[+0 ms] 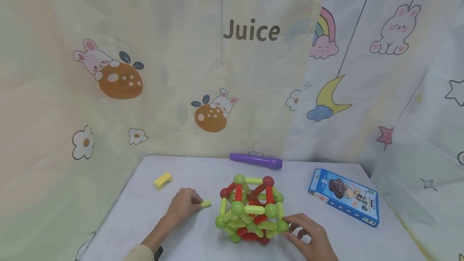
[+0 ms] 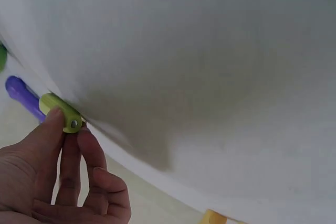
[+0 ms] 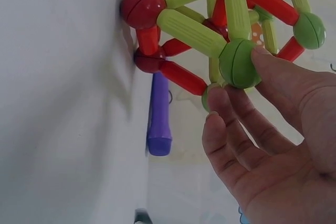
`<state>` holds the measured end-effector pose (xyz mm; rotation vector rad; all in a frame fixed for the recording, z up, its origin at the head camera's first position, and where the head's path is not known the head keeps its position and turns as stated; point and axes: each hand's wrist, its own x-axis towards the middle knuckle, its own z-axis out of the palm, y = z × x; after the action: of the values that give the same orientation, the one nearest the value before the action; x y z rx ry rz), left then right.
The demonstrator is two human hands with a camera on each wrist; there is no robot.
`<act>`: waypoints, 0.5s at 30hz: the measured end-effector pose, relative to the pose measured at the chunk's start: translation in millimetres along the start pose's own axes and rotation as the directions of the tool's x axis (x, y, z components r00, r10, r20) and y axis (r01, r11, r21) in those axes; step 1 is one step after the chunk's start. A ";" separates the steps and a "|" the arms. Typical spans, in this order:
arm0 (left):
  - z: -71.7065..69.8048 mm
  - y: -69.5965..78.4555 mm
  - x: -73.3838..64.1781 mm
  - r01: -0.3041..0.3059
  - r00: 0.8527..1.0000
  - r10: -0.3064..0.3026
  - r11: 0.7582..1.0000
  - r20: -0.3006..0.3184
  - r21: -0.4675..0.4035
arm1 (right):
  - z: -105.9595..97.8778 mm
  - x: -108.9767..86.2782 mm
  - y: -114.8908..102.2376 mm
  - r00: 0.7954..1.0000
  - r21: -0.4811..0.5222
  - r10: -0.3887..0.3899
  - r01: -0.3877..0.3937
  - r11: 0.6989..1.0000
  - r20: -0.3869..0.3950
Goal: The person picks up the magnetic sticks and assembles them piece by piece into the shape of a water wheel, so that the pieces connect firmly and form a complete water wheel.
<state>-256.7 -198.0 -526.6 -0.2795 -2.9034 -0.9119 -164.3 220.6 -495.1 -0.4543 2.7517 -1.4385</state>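
My left hand [image 1: 184,204] pinches a short yellow-green magnetic rod [image 2: 56,107] between thumb and fingers, close over the table left of the structure. A round hole shows in the rod's near end in the left wrist view. A cage-like structure of magnetic rods and balls [image 1: 254,209], red and green, stands in front of me. At its right side, my right hand [image 1: 309,235] holds a green ball [image 3: 239,64] of the structure between thumb and fingers. Yellow-green rods run from that ball to a red ball [image 3: 143,8] and a green ball above.
A yellow arched block [image 1: 163,181] lies at the left of the white table [image 1: 123,220]. Behind the structure lies a purple toy microphone [image 1: 255,160]. On the right is a blue picture box [image 1: 346,196]. A printed curtain [image 1: 174,51] hangs behind the table.
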 end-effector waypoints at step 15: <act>23.2 54.3 -78.9 -0.077 0.962 0.116 0.983 0.246 -0.164 | 14.6 -9.5 11.5 0.976 0.080 0.213 -0.216 0.973 0.042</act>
<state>-169.2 -152.6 -525.9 -0.5868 -3.0158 -1.1642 -156.2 217.5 -514.0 -0.1699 2.6060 -1.4706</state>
